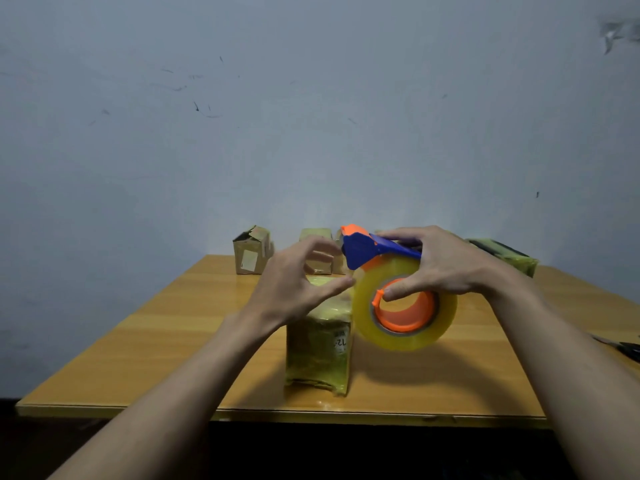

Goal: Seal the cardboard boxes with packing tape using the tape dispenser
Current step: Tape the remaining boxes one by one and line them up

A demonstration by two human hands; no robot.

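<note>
Closest to the camera are two bare forearms coming up from the bottom corners of the frame, over the near edge of a wooden table (pixel 138 358). Just past that edge, around lower centre, stands a tall box wrapped in tape (pixel 317 355), glossy and yellowish, with a bit of a label showing on its right face.

The left hand (pixel 298 282) hovers above the top of that box, fingers spread and loosely curved, not holding anything. Its fingertips are right next to the dispenser's front end, but it's blurry there so I can't tell if they touch it.

The right hand (pixel 440 268) is grasping the tape dispenser (pixel 391 289), held up in the air just right of the box. The thumb is hooked into the orange core (pixel 412 313) and the fingers lie over the blue top. The roll of clear tape is fat and yellowish, and the blue and orange cutter end points toward the left hand.

Further back, along the far edge of the table in the middle of the frame, a small open box (pixel 251 251) sits with ragged flaps, and a couple more small boxes (pixel 317 251) are partly hidden behind the hands. Off to the right there's a taped package (pixel 505 254). A dark object at the right edge is too cut off to identify.

Behind everything is a plain scuffed wall (pixel 311 98).
</note>
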